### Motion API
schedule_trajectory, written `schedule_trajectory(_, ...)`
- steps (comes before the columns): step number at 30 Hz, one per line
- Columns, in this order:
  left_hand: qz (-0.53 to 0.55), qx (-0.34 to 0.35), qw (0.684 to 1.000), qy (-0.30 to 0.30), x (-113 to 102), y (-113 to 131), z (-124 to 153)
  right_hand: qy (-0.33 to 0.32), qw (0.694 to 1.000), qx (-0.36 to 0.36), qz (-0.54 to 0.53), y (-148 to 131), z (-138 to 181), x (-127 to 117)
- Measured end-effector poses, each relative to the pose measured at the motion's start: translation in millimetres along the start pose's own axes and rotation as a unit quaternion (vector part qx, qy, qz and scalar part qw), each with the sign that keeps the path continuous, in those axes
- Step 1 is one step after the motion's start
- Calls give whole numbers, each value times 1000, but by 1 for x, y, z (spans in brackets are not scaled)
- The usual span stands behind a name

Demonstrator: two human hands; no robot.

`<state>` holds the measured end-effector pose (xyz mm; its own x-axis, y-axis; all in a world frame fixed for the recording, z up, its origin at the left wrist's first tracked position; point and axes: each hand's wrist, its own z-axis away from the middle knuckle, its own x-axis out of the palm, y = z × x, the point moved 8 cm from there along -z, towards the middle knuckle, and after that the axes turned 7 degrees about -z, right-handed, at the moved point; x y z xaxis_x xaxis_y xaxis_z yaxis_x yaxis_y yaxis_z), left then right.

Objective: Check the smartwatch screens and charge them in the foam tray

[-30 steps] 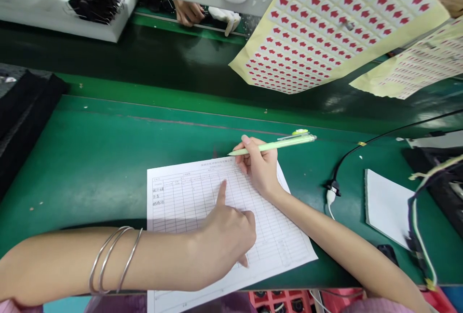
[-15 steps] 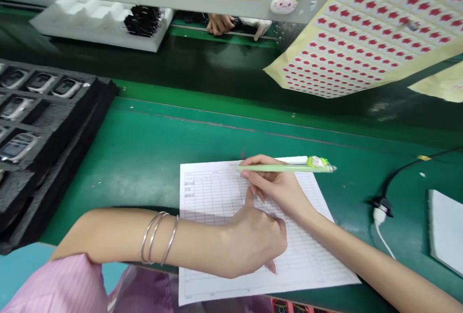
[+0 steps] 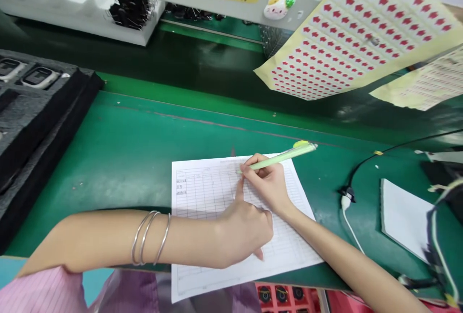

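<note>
Beneath the right hand (image 3: 270, 185), nearly closed on the pen (image 3: 280, 158), and the left hand (image 3: 240, 233), half open with index finger out and no hold visible, lies the form (image 3: 208, 202). Bodyward of the left hand it overhangs the table (image 3: 144, 158), so a bump could skew it.

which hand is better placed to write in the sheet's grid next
Probably the right hand: it already grips the green pen, tip angled down at the printed sheet. The left hand lies over the sheet, index finger extended near the pen tip.
</note>
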<state>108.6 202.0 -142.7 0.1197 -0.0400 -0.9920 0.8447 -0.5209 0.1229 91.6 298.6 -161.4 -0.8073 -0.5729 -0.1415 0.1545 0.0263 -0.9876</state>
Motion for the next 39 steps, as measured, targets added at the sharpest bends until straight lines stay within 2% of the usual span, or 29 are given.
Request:
schedule_trajectory(8,22,-1,999,-26,-3,-3,2,-7,1000,-22,10,-7,0,3)
schedule_trajectory(12,14,-92,991,-92,2,-4,9,-7,1000,-16,-13,-8,1,4)
schedule_trajectory(16,-38,-188,973,-126,0,-5,23,-16,999,13,-38,-6,3,4)
schedule_trajectory(20,5,-227,946,-233,12,-15,41,-29,998,24,-44,-4,7,1)
schedule_trajectory(22,8,-233,940,-248,12,-22,50,-32,998,18,-44,-4,10,-1)
schedule_trajectory(27,-7,-215,931,-294,14,-27,72,-24,999,18,-35,0,11,-4)
schedule_trajectory(30,-28,-191,940,-280,11,-21,75,-24,999,21,-41,-2,11,-4)
schedule_trajectory(39,9,-38,978,-206,11,11,41,-42,998,45,-19,-10,15,-11)
